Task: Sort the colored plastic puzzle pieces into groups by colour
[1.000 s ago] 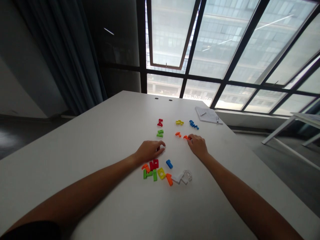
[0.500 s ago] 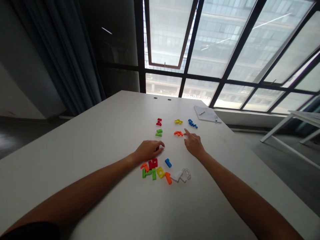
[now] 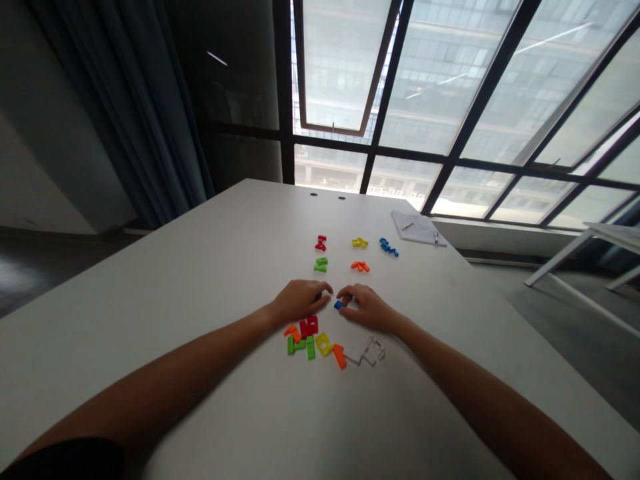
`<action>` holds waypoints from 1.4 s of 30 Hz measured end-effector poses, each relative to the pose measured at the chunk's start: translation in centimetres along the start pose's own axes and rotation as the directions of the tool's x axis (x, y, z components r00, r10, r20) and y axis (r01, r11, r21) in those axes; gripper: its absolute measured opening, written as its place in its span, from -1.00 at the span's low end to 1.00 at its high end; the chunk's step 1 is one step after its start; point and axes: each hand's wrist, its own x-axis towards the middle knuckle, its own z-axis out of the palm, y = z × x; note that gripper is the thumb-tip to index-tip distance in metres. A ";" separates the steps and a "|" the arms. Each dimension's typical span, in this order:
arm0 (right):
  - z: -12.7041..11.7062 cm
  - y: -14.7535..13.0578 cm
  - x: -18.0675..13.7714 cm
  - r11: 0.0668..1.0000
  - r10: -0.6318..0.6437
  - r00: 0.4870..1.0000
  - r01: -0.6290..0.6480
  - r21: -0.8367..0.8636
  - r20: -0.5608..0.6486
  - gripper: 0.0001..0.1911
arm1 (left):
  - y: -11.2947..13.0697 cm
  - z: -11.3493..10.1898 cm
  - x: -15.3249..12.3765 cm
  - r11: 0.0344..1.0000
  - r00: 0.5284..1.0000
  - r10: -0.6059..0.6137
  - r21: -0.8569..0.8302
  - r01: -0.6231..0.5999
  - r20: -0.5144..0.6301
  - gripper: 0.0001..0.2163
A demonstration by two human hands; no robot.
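My right hand (image 3: 364,307) pinches a small blue plastic piece (image 3: 339,305) between thumb and fingers, just above or on the white table. Close by on the left, my left hand (image 3: 303,298) rests with its fingers curled toward the thumb; what they hold, if anything, is hidden. In front of the hands lies a loose group of pieces: red (image 3: 312,325), yellow (image 3: 324,345), green (image 3: 311,347), orange (image 3: 339,356) and white or clear (image 3: 369,353). Beyond the hands, small groups sorted by colour lie apart: red (image 3: 321,243), light green (image 3: 321,265), yellow (image 3: 359,243), orange (image 3: 360,267), blue (image 3: 389,247).
A stack of paper (image 3: 417,228) with pens on it lies near the table's far right edge. Two dark round fittings sit at the far end of the white table (image 3: 225,267). Windows stand behind it, a dark curtain (image 3: 170,120) at left, another table (image 3: 595,240) at right.
My right hand has come back from beside the far orange group and taken hold of the blue piece, which has moved away from the near group. My left hand has stayed nearly still.
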 end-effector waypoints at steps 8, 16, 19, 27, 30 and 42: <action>1.1 1.4 -0.4 0.977 -0.190 0.949 0.158 -0.140 -0.252 -0.78 | 0.1 -0.2 -0.1 1.000 1.000 0.024 -0.006 -0.024 0.000 -0.66; 1.3 0.3 -0.8 0.939 -0.342 0.893 0.312 -0.147 -0.293 -0.77 | 0.4 -0.2 -0.5 0.992 0.994 0.113 0.056 -0.112 -0.005 -0.68; 1.4 0.5 -0.8 0.940 -0.340 0.891 0.315 -0.129 -0.301 -0.74 | 0.5 -0.4 -0.6 0.989 0.991 0.133 0.061 -0.132 -0.009 -0.70; 1.6 0.0 -0.8 0.936 -0.350 0.865 0.335 -0.104 -0.360 -0.74 | 0.4 -0.4 -0.6 0.990 0.991 0.121 0.074 -0.118 -0.048 -0.71; 1.0 0.7 -0.2 0.953 -0.303 0.818 0.276 -0.128 -0.490 -0.83 | 0.3 -0.1 -0.5 0.993 0.995 0.088 0.080 -0.083 -0.054 -0.64; -6.8 15.2 -1.6 0.815 0.272 0.775 -0.501 -0.292 -0.571 -0.84 | 0.4 0.3 -0.1 0.994 0.998 0.050 0.098 -0.047 -0.032 -0.67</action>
